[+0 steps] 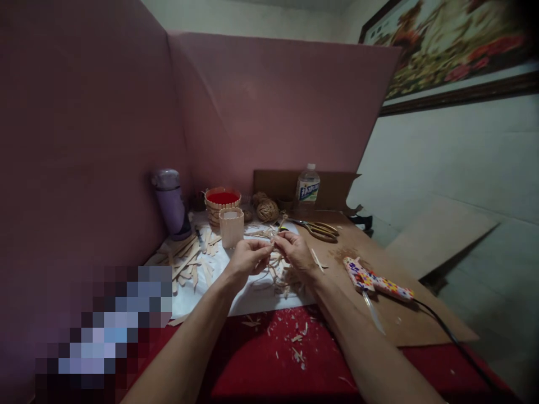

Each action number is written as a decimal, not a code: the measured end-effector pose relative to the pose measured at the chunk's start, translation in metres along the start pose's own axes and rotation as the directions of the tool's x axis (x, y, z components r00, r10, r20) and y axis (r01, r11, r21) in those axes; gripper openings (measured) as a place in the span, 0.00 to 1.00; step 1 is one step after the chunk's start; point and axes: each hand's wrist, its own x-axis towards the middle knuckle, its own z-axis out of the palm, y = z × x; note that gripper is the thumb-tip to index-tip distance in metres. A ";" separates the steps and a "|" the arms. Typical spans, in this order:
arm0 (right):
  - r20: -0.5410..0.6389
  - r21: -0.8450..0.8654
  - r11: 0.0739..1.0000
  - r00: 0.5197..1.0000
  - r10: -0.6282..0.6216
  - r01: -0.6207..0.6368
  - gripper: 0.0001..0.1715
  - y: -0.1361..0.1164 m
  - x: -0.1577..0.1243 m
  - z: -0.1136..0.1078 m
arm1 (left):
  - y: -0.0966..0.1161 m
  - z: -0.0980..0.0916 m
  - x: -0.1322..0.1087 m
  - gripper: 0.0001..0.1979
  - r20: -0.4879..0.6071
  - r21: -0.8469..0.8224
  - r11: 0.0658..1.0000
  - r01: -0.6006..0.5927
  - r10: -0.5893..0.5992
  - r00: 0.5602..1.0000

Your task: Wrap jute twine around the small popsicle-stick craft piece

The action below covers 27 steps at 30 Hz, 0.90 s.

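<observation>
My left hand (pixel 247 258) and my right hand (pixel 298 253) meet over the middle of the work surface, thumbs and fingertips pinched together. Between them is a thin strand of twine (pixel 283 220), whose end seems to stick up past the fingers; the pinched part is mostly hidden. Loose, frayed twine (pixel 287 281) lies in a tangle under the hands. Just beyond my left hand stands a small cup made of wooden sticks (pixel 231 229). Behind it is a larger stick-and-twine basket (pixel 211 212) with a red inside.
Wooden sticks (pixel 185 259) lie scattered at left near a purple bottle (pixel 170 205). Balls of twine (pixel 267 210), a clear plastic bottle (pixel 309 188) and scissors (pixel 324 230) are at the back. A flower-patterned glue gun (pixel 360 275) with a black cord rests on cardboard (pixel 404 322) at right.
</observation>
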 end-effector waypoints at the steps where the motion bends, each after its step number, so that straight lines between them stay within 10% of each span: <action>1: 0.011 0.012 1.000 1.000 -0.003 0.003 0.13 0.000 0.000 -0.001 | 0.000 -0.001 0.000 0.15 0.031 -0.014 1.000 0.000 0.000 1.000; 27: 0.172 -0.151 0.988 0.984 0.045 -0.018 0.18 0.009 0.003 -0.004 | -0.010 -0.004 0.007 0.14 -0.124 -0.081 0.995 -0.050 0.040 0.991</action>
